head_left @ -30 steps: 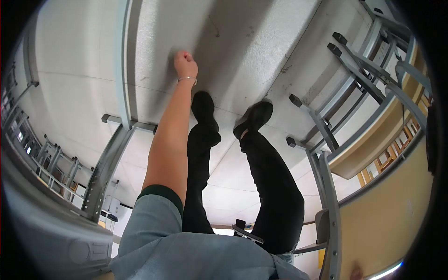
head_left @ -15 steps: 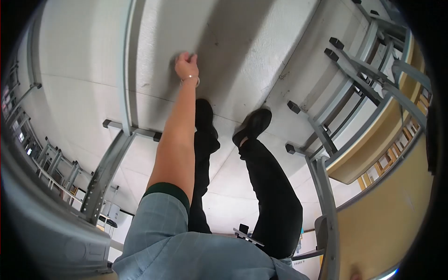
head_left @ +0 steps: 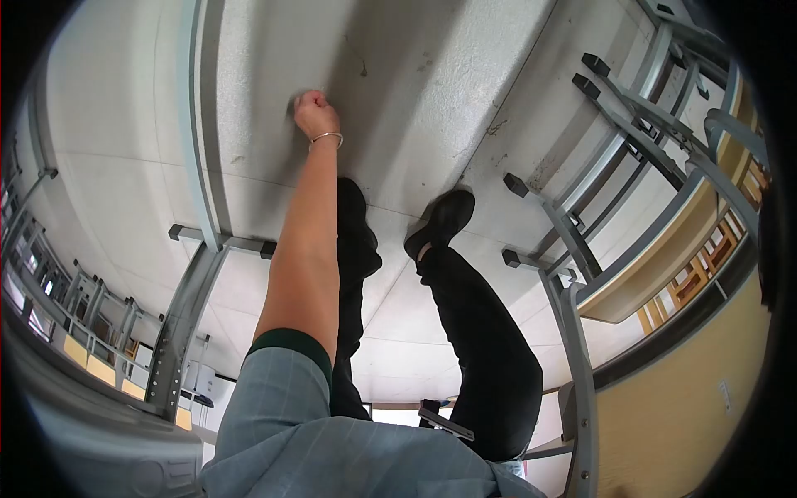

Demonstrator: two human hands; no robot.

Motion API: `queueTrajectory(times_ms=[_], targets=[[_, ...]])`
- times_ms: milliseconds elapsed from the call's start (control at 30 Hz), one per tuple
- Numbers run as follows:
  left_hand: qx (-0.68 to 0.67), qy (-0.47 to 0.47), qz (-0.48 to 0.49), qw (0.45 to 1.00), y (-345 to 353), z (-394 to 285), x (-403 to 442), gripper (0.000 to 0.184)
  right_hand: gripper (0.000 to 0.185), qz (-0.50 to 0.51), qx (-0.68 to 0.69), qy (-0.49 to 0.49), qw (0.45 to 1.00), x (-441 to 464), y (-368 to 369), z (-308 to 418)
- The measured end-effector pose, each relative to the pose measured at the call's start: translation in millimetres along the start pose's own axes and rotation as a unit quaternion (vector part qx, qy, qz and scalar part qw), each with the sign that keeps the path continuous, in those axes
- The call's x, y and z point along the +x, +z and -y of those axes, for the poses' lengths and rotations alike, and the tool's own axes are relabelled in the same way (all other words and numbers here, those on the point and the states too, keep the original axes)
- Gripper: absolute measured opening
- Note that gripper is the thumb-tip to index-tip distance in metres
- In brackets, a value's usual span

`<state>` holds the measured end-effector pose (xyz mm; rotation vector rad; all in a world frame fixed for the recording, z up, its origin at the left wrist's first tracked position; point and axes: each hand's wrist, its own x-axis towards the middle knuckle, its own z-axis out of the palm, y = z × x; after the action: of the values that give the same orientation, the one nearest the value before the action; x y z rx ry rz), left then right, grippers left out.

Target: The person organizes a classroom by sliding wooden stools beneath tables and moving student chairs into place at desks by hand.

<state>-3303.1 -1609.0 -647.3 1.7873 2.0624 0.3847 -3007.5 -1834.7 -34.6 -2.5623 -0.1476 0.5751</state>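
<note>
One left hand (head_left: 317, 114) reaches low over the grey floor (head_left: 274, 66), ahead of the left shoe (head_left: 354, 217); the step in hand looks like work at floor level with the fingertips. From this pose, a next move would call for keeping the arm clear of the metal bar (head_left: 190, 124) alongside, and for steady footing, since the body seems folded well forward.

As for the grip, the fingers look curled toward the palm, but I cannot tell whether they are clenched or pinch something small, nor whether they touch the floor. That floor is the nearest thing to them, and a dark mark (head_left: 363, 68) lies on it near the hand, apart from it. A bracelet (head_left: 328, 134) rings the wrist. The right hand is out of sight.

Half a second earlier the fingers were looser, some standing away from the rest; now they bunch together. The hand also sits further left in view, but the bar and the dark mark have slid the same way, so much of that shift looks like head movement.
</note>
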Motion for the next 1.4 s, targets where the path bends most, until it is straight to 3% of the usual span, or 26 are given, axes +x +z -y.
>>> queueTrajectory(times_ms=[133, 233, 333, 433, 633, 833, 933, 1000, 1067, 1100, 1133, 1200, 1267, 1300, 1367, 1400], targets=[[0.084, 0.038, 0.04, 0.995, 1, -3, 0, 0.012, 0.053, 0.0, -0.004, 0.005, 1.0, 0, 2, 0], [0.048, 0.016, 0.024, 0.998, -2, -1, 0, 0.014, 0.054, 0.0, -0.005, 0.01, 1.0, 0, 4, 0], [-0.056, 0.055, -0.006, 0.997, -20, -11, -1, 0.029, 0.054, 0.003, -0.009, 0.011, 1.0, 1, 6, 0], [-0.032, 0.119, 0.031, 0.992, -27, -5, 5, 0.03, 0.055, 0.006, -0.008, 0.01, 1.0, 2, 7, 0], [-0.071, 0.136, 0.08, 0.985, -24, 14, 16, 0.02, 0.056, 0.009, -0.011, 0.011, 1.0, 2, 10, 3], [0.02, 0.175, 0.115, 0.978, -25, 5, 16, 0.014, 0.058, 0.015, -0.01, 0.007, 1.0, 3, 11, 5], [0.092, 0.11, 0.16, 0.977, -28, -8, 8, 0.019, 0.058, 0.014, -0.008, -0.01, 1.0, 1, 3, 8], [0.06, 0.12, 0.2, 0.971, -49, -26, -12, 0.018, 0.059, 0.011, 0.0, -0.024, 1.0, -6, -9, 14], [0.022, 0.06, 0.249, 0.966, -61, -34, -48, 0.01, 0.059, 0.015, 0.014, -0.025, 0.999, -18, -25, 21], [-0.044, 0.103, 0.241, 0.964, -73, -39, -69, 0.005, 0.059, 0.013, 0.019, -0.015, 1.0, -25, -31, 22], [-0.029, 0.053, 0.309, 0.949, -88, -48, -88, 0.005, 0.06, -0.001, 0.017, 0.004, 1.0, -30, -39, 24], [-0.092, 0.034, 0.335, 0.937, -122, -70, -128, 0.005, 0.055, -0.084, 0.01, 0.073, 0.994, -31, -40, -18], [-0.165, -0.012, 0.329, 0.93, -187, -131, -159, 0.008, 0.046, 0.124, 0.042, 0.053, 0.99, -11, -32, 29], [-0.213, 0.003, 0.332, 0.919, -212, -148, -172, 0.008, 0.035, 0.148, 0.105, -0.03, 0.983, -6, -32, 39], [-0.29, -0.097, 0.401, 0.863, -263, -184, -195, 0.006, 0.039, 0.146, 0.186, -0.109, 0.966, 2, -26, 19], [-0.351, -0.103, 0.411, 0.835, -294, -205, -204, 0.005, 0.045, 0.14, 0.145, -0.128, 0.971, 5, -27, 21]])
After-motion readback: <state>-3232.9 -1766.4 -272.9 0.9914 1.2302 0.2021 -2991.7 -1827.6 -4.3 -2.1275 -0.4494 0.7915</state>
